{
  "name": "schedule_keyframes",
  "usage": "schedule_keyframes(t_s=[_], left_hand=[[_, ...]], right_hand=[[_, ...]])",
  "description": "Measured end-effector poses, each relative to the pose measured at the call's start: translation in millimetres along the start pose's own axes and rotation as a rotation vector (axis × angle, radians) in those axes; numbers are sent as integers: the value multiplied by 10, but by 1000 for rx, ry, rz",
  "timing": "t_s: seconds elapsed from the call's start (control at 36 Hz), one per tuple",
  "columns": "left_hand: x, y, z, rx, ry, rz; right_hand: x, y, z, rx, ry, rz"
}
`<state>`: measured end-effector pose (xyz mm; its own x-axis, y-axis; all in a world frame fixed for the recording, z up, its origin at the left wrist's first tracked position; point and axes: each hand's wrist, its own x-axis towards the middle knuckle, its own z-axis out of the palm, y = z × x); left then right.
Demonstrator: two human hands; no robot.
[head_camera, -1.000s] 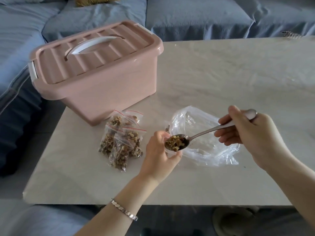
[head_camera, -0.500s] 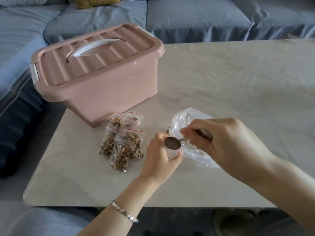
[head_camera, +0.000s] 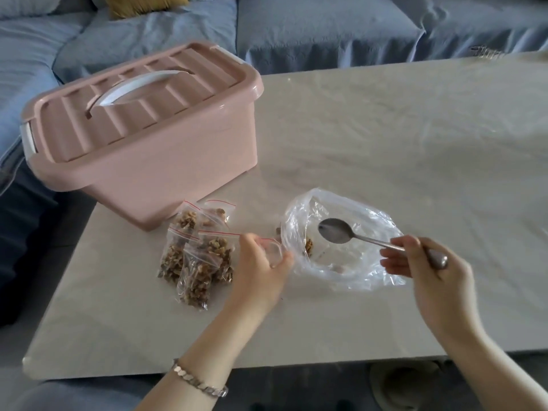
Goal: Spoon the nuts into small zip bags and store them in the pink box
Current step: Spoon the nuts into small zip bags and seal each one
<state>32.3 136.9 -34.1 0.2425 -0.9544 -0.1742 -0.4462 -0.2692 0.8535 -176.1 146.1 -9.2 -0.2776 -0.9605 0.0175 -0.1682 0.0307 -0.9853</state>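
Head view: we see left hand pinching small clear zip bag, red-edged, just left of big bag. Right hand grips spoon, bowl empty above big bag. Few brown nuts inside. Filled bags lie touching near side of lidded pink box.

The right hand holds an empty shiny metal spoon over a big clear plastic bag. The left hand holds a small clear zip bag on the pale tabletop.
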Motion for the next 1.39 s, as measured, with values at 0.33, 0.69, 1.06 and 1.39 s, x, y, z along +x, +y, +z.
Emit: schedule_keyframes(t_s=[0.33, 0.69, 1.06, 1.39], left_hand=[[11, 112, 82, -21, -85, -152], [-33, 73, 23, -190, -34, -207], [-158, -64, -172, -24, 24, 239], [-140, -205, -59, 9, -32, 271]], right_hand=[[-287, 314, 237, 54, -54, 161], [-226, 227, 213, 346, -62, 479], [1, -6, -125, 321, 8, 399], [202, -550, -80, 182, -77, 252]])
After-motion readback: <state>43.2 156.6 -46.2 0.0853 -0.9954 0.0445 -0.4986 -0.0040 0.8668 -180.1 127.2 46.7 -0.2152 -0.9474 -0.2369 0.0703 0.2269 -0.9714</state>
